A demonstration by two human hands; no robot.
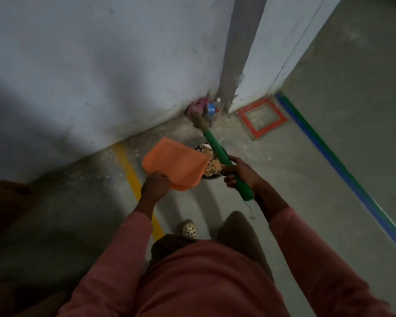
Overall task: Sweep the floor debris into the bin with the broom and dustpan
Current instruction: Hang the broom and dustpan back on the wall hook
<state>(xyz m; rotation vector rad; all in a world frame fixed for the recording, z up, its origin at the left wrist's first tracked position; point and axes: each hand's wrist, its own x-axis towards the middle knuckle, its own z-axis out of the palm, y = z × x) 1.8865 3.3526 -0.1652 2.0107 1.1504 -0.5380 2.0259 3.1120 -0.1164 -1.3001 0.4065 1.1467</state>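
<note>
The left hand (154, 185) grips the orange dustpan (176, 165) beside a debris-filled bin (210, 177) while the right hand (239, 172) clasps the green-handled broom (215, 149) reaching the far wall (101, 76)

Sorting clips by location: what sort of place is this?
Probably a basement garage or service area: bare concrete floor, a painted yellow line and a blue-green stripe marking it.

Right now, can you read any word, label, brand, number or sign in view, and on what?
None can be read.
The orange dustpan and green broom handle show no print.
The blue item in the corner is too blurred to tell whether it bears a label.
The red taped square, yellow line and blue-green stripe are plain marks, no lettering.
</note>
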